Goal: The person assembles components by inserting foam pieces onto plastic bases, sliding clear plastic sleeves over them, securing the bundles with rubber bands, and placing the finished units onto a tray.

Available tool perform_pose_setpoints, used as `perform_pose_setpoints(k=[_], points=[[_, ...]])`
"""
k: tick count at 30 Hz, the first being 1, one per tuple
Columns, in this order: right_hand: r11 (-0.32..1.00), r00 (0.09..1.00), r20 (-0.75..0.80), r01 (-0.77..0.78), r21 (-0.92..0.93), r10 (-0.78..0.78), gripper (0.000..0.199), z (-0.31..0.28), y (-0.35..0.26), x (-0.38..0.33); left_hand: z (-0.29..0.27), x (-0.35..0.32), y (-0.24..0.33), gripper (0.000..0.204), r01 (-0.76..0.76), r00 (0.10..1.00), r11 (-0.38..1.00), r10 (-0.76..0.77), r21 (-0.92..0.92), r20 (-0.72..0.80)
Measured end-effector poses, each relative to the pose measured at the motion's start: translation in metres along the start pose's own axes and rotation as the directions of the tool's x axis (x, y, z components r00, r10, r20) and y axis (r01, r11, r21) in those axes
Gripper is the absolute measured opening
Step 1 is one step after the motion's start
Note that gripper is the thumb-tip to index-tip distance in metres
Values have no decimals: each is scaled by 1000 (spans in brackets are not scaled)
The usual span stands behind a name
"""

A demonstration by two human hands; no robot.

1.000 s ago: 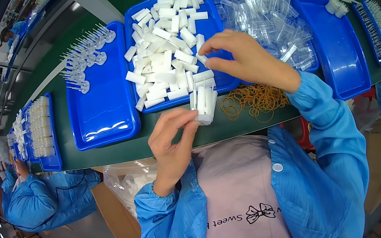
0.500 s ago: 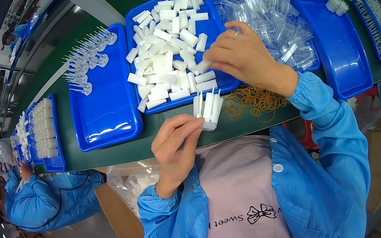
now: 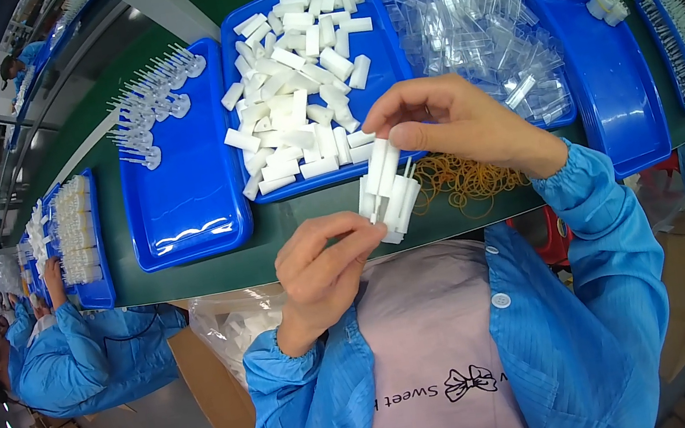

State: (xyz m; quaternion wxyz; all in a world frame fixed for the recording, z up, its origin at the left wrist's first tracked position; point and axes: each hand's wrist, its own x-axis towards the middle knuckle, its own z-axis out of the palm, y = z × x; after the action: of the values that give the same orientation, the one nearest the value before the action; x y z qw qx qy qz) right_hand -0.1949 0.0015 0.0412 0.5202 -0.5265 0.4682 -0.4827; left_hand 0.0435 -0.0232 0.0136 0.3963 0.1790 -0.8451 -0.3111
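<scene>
Pronged white holder [image 3: 394,236], above the near edge of the green table [image 3: 295,211], was pinched low by the left hand [image 3: 323,263]! The right hand [image 3: 455,120] gripped a white cylinder [image 3: 382,168] near its top. Both looked light; the prongs [image 3: 413,170] seemed bendable, low down safest to hold.

Bright, even light covers the green bench [image 3: 157,286], with white glare along the near end of one blue tray [image 3: 181,181] and glints on the clear plastic pieces [image 3: 463,15], while the fisheye rim (black at the corners) bends straight edges.
</scene>
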Motion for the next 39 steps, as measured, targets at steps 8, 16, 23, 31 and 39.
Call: perform_pose_setpoints(k=[8,16,23,31,39], points=[[976,979,156,-152,153,128,12,7,0,-11,10,-4,0,36,-143,989,984,145,103,-13],[998,998,37,-54,-41,55,6,15,-2,-28,15,-2,-1,50,76,997,997,-75,24,-36],[924,979,114,197,-329,-168,9,31,-9,-42,30,-12,-3,77,399,917,829,-363,-392,167],[70,929,-143,-126,-990,-341,16,-54,10,-45,25,-12,-6,62,490,813,452,-545,-745,204],[258,895,-175,-70,-964,-410,21,-64,29,-46,24,-10,-1,58,481,808,371,-539,-795,238]])
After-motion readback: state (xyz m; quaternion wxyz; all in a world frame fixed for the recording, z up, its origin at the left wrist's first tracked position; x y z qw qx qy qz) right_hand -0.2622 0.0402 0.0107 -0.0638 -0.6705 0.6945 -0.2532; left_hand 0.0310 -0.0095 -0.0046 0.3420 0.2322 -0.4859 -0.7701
